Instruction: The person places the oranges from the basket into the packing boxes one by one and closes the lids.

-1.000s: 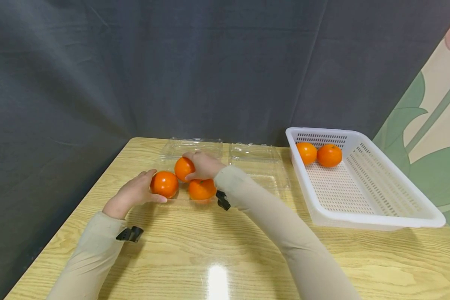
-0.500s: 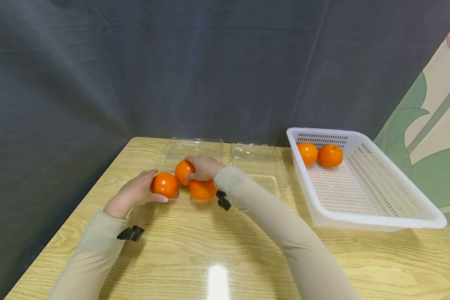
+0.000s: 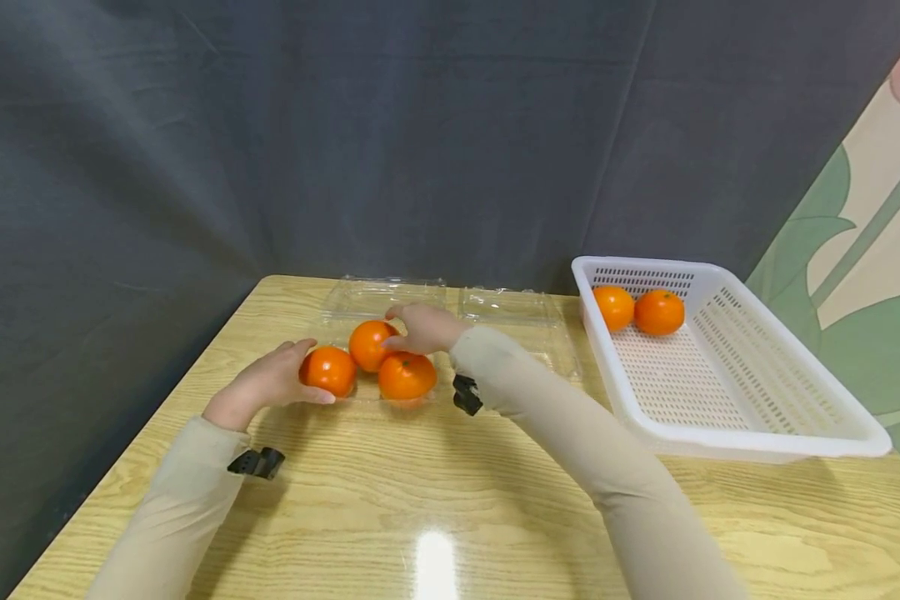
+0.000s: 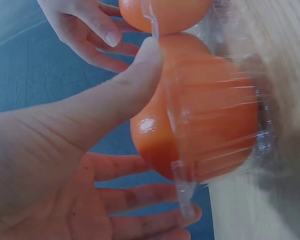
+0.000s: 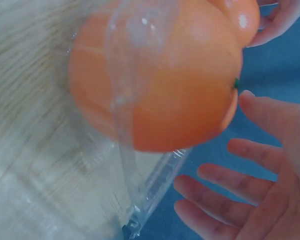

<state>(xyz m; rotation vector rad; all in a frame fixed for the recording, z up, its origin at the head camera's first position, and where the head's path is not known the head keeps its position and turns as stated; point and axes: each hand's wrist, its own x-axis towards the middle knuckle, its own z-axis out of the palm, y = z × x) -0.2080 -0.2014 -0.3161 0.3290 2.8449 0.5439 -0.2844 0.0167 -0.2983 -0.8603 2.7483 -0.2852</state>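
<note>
Three oranges sit together in a clear plastic clamshell box (image 3: 384,293): a left orange (image 3: 328,372), a back orange (image 3: 367,346) and a front-right orange (image 3: 407,377). My left hand (image 3: 270,385) spreads around the outer side of the left orange, thumb in front. In the left wrist view its thumb (image 4: 142,67) touches the box rim, while its fairly straight fingers reach past the orange's far side. My right hand (image 3: 427,328) hovers over the back and front-right oranges, fingers loosely spread. From the right wrist view, that hand (image 5: 262,185) holds nothing, its thumb tip close to the front-right orange's green stem.
A second clear clamshell (image 3: 512,308) lies to the right of the first. Farther right stands a white perforated basket (image 3: 757,443), with two oranges (image 3: 659,312) at its back left. A dark curtain (image 3: 420,150) hangs behind the wooden table (image 3: 360,517).
My right hand has let go of the back orange and shifted slightly to the right, uncovering more of the front-right orange. My left hand has stayed by the left orange.
</note>
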